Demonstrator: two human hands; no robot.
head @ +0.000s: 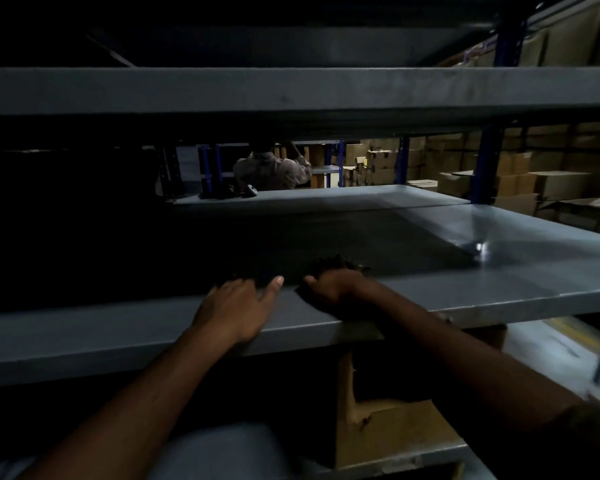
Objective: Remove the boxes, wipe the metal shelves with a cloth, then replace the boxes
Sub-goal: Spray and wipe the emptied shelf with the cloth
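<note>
As both hands rest on flat grey metal shelf [430,292], left hand [236,306] open-fingered, right hand [333,285] grip bunching dark cloth [336,263]

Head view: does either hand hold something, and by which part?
The right hand grips a dark crumpled cloth at its near edge, on the grey metal shelf. The left hand holds nothing.

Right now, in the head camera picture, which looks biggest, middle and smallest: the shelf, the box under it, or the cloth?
1. Shelf: it spans the whole picture.
2. Box under it: only partly seen, and near the camera.
3. Cloth: a dark bunch under the right hand, mostly hidden, so its full size is unsure.
</note>
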